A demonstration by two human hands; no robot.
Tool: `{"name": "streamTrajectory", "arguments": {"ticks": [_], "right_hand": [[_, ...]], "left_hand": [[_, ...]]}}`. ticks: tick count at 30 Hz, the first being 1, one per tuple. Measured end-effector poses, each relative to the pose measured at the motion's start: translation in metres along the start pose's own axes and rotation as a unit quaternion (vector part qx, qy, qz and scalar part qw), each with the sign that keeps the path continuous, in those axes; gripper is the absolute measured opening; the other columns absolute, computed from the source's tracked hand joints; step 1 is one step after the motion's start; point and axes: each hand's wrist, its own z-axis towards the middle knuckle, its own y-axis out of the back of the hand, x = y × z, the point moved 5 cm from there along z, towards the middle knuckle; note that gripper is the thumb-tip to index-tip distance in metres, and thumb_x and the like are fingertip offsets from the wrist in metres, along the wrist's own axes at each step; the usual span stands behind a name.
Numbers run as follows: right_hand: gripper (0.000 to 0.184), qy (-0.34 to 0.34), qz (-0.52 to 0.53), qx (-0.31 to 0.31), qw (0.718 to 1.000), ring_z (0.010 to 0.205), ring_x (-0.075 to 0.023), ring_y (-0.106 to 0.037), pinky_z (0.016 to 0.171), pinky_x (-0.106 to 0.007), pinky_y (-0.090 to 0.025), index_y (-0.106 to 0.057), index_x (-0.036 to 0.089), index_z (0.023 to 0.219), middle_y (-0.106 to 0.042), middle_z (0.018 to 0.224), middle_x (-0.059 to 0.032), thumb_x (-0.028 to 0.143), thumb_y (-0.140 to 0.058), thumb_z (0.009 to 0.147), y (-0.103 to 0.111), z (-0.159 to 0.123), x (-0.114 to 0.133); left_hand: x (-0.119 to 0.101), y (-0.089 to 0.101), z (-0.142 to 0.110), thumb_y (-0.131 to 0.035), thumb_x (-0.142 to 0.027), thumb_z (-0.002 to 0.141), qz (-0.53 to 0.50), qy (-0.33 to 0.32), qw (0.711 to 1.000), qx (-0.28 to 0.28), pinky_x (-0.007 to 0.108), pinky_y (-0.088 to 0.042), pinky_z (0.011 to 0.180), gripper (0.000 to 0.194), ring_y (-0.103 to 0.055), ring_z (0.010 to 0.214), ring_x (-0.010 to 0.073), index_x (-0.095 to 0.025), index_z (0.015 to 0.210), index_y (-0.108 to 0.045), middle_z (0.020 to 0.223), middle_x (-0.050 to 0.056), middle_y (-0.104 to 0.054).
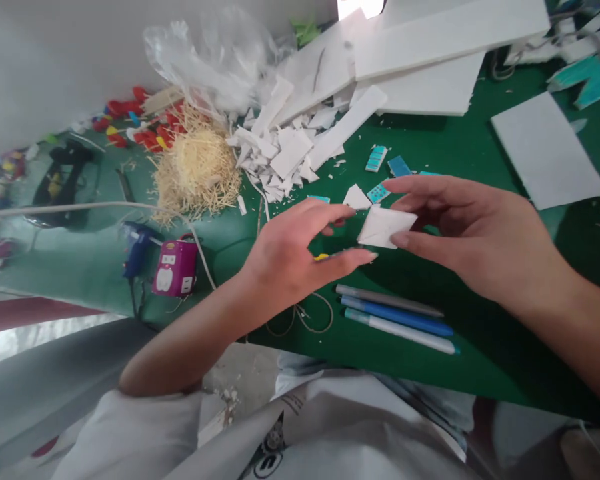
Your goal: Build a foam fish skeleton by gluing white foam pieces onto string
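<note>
My right hand (460, 230) pinches a small white foam square (384, 227) between thumb and fingers, above the green table (430, 153). My left hand (290, 257) hovers just left of the square, fingers curled toward it, with a small yellow thing (321, 257) tucked under the fingers. A white foam scrap (356, 198) and several small blue patterned tiles (377, 159) lie on the table just beyond my hands.
Three pens (395, 317) lie near the table's front edge. A heap of white foam offcuts (285, 150), a pile of straw-like sticks (197, 170), a plastic bag (210, 53) and large foam boards (430, 47) fill the back. A pink power strip (175, 268) sits left.
</note>
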Motion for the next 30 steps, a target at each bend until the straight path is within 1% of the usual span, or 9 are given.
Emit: {"name": "streamTrajectory", "arguments": {"ticks": [4, 8, 13, 15, 19, 23, 25, 28, 30], "right_hand": [[0.042, 0.015, 0.024, 0.015, 0.999, 0.08, -0.0171, -0.073, 0.077, -0.035, -0.067, -0.082, 0.032, 0.118, -0.078, 0.092, 0.0007, 0.028, -0.082, 0.076, -0.001, -0.001, 0.004], [0.031, 0.011, 0.015, 0.006, 1.0, 0.076, -0.0166, -0.073, 0.072, -0.033, -0.066, -0.085, 0.031, 0.108, -0.079, 0.092, 0.0002, 0.031, -0.084, 0.076, 0.001, 0.0, 0.004], [0.02, -0.008, 0.04, 0.022, 0.999, 0.065, -0.0147, -0.068, 0.061, -0.03, -0.061, -0.086, 0.032, 0.095, -0.076, 0.079, 0.0023, 0.03, -0.085, 0.075, -0.001, 0.001, 0.006], [0.018, -0.012, 0.06, 0.019, 0.998, 0.064, -0.014, -0.067, 0.06, -0.029, -0.06, -0.086, 0.032, 0.091, -0.075, 0.076, 0.0031, 0.028, -0.085, 0.074, -0.003, 0.001, 0.007], [0.013, -0.033, 0.082, 0.011, 0.996, 0.071, -0.016, -0.07, 0.065, -0.031, -0.061, -0.084, 0.031, 0.083, -0.078, 0.085, 0.002, 0.027, -0.087, 0.07, -0.002, 0.003, 0.005], [0.017, -0.039, 0.113, -0.127, 0.985, 0.075, -0.0159, -0.068, 0.075, -0.035, -0.06, -0.083, 0.031, 0.084, -0.072, 0.079, 0.0023, 0.02, -0.086, 0.071, 0.024, 0.007, 0.007], [0.019, -0.02, 0.076, -0.174, 0.982, 0.071, -0.0153, -0.061, 0.072, -0.035, -0.057, -0.084, 0.032, 0.086, -0.065, 0.074, 0.0017, 0.019, -0.086, 0.072, 0.033, 0.008, 0.011], [0.02, -0.022, 0.045, -0.153, 0.987, 0.067, -0.0144, -0.054, 0.061, -0.033, -0.05, -0.086, 0.031, 0.09, -0.064, 0.074, 0.0, 0.024, -0.089, 0.071, 0.03, 0.008, 0.01], [0.02, -0.041, 0.035, -0.125, 0.991, 0.066, -0.0132, -0.054, 0.057, -0.031, -0.047, -0.086, 0.029, 0.089, -0.066, 0.073, -0.0004, 0.028, -0.09, 0.07, 0.024, 0.008, 0.005]], "left_hand": [[-0.002, -0.013, 0.014, -0.082, -0.025, 0.088, -0.147, 0.084, 0.985, -0.021, 0.017, -0.049, 0.064, 0.011, -0.061, 0.067, 0.0073, -0.015, 0.091, -0.077, 0.077, -0.003, -0.071], [0.003, -0.022, 0.016, -0.081, -0.023, 0.08, -0.269, 0.196, 0.943, -0.005, 0.016, -0.042, 0.052, 0.016, -0.053, 0.057, 0.0062, -0.017, 0.071, -0.069, 0.062, -0.006, -0.062], [0.008, -0.027, 0.012, -0.082, -0.026, 0.074, -0.408, 0.266, 0.872, 0.041, 0.016, -0.035, 0.047, 0.02, -0.046, 0.054, 0.0051, -0.017, 0.068, -0.065, 0.058, -0.007, -0.055], [0.009, -0.028, 0.011, -0.082, -0.027, 0.072, -0.429, 0.278, 0.858, 0.048, 0.017, -0.035, 0.048, 0.02, -0.047, 0.055, 0.0056, -0.017, 0.068, -0.066, 0.061, -0.006, -0.057], [0.013, -0.024, 0.01, -0.084, -0.028, 0.071, -0.418, 0.273, 0.865, 0.042, 0.018, -0.035, 0.048, 0.023, -0.047, 0.055, 0.0059, -0.017, 0.064, -0.065, 0.059, -0.005, -0.057], [0.026, -0.007, 0.008, -0.086, -0.028, 0.071, -0.393, 0.26, 0.88, -0.055, 0.019, -0.043, 0.054, 0.024, -0.055, 0.06, 0.0074, -0.018, 0.064, -0.066, 0.063, -0.004, -0.062], [0.033, 0.002, 0.009, -0.086, -0.029, 0.073, -0.339, 0.242, 0.905, -0.083, 0.021, -0.045, 0.056, 0.019, -0.055, 0.061, 0.0078, -0.018, 0.068, -0.071, 0.067, -0.003, -0.065], [0.048, 0.008, 0.019, -0.082, -0.029, 0.081, -0.222, 0.217, 0.948, -0.073, 0.024, -0.044, 0.055, 0.012, -0.052, 0.058, 0.0077, -0.02, 0.088, -0.082, 0.072, -0.003, -0.068], [0.064, 0.014, 0.026, -0.079, -0.028, 0.086, -0.157, 0.226, 0.955, -0.11, 0.028, -0.051, 0.062, 0.033, -0.056, 0.062, 0.0086, -0.021, 0.119, -0.079, 0.084, -0.002, -0.072]]}}
